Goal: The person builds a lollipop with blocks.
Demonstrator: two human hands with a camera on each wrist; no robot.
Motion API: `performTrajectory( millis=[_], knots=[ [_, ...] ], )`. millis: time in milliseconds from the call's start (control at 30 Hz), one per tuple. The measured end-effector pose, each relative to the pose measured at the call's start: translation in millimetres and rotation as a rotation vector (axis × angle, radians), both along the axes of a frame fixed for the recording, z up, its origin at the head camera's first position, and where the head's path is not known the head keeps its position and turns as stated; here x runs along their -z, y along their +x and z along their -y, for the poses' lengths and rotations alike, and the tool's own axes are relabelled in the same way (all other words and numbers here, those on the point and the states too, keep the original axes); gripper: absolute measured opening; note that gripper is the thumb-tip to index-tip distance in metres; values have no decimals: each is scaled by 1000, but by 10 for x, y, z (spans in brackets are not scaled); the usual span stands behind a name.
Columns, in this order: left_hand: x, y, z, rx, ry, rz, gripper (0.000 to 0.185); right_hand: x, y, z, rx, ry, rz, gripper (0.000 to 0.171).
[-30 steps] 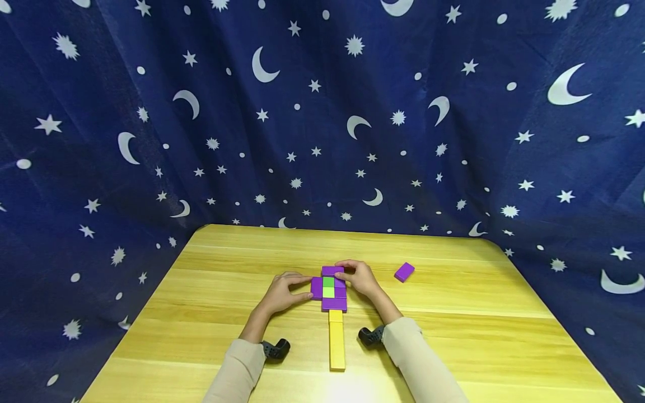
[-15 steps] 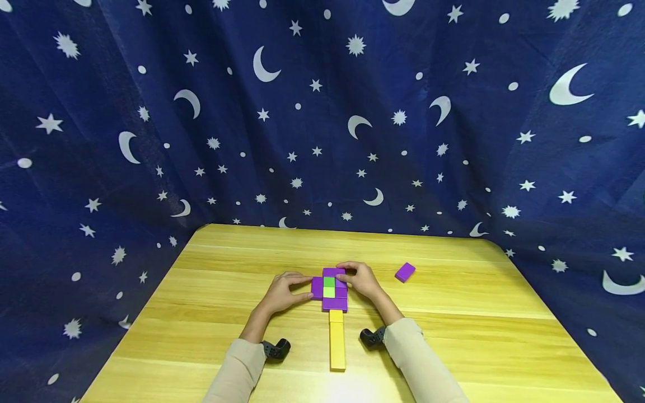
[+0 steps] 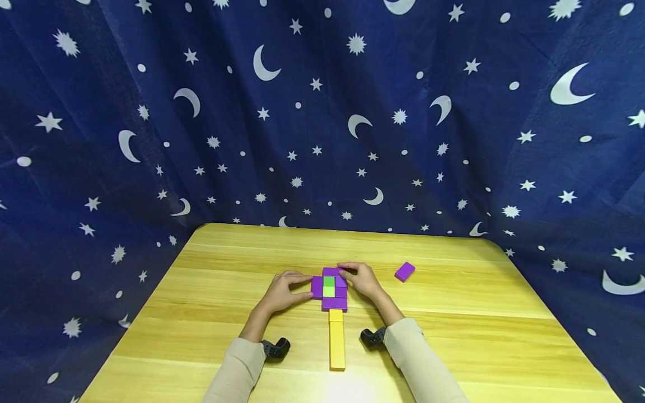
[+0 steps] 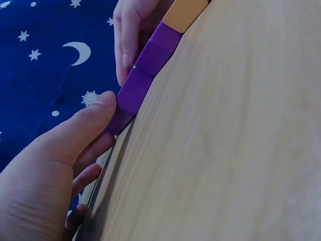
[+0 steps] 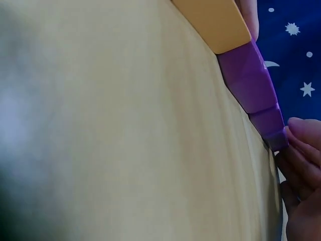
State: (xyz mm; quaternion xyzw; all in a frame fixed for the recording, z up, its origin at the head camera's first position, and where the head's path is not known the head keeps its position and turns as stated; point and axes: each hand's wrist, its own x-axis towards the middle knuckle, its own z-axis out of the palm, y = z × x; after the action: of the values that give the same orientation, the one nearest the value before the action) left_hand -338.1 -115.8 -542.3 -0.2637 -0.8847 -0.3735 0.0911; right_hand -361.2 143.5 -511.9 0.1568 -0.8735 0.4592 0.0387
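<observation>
In the head view, purple blocks ring a green block (image 3: 329, 281) and a lime block (image 3: 328, 291) mid-table. My left hand (image 3: 282, 292) holds the left purple block (image 3: 316, 287) by its far and near ends, between index finger and thumb. The right hand (image 3: 364, 280) pinches the right end of the far purple block (image 3: 331, 271), its thumb close over the right-hand purple pieces (image 3: 341, 292). A near purple block (image 3: 335, 304) closes the front. In the left wrist view, the left thumb (image 4: 103, 103) touches a purple block's edge.
A long yellow block (image 3: 336, 347) and a short yellow block (image 3: 335, 315) run in line toward me from the ring. One loose purple block (image 3: 405, 272) lies to the right on the wooden table (image 3: 453, 347). A blue starry curtain (image 3: 322, 129) surrounds the table's back and sides.
The far purple block has shifted slightly nearer, against the other blocks. The right thumb has drawn back a little to the right. My left hand stays in place.
</observation>
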Motion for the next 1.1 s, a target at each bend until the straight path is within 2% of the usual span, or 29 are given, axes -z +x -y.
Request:
performTrajectory(
  millis=[167,300,433,500,567,667,800,967,1100],
  knots=[
    [2,-3,-6,-1,-1,7,55,-15,79,-77,21,-131,-27,25],
    [2,-4,-10,-2,2,-3,54,-29,151,-211,71,-250,-90,24],
    [-1,-8,-4,-2,-7,-13,53,-134,269,-371,120,-371,-157,23],
    [-2,-9,0,0,-6,-11,53,-172,311,-469,142,-396,-198,23],
    [-3,-10,6,4,-1,-9,53,-158,312,-588,201,-359,-225,23],
    [-4,-14,12,10,14,-9,52,-106,294,-784,316,-225,-265,27],
    [5,-16,20,9,22,-1,53,-33,276,-1039,426,-68,-258,43],
    [1,-7,20,6,20,14,52,46,277,-1286,423,-10,-88,69],
    [-10,-5,12,7,20,3,52,94,272,-1389,403,62,-12,77]
  ],
)
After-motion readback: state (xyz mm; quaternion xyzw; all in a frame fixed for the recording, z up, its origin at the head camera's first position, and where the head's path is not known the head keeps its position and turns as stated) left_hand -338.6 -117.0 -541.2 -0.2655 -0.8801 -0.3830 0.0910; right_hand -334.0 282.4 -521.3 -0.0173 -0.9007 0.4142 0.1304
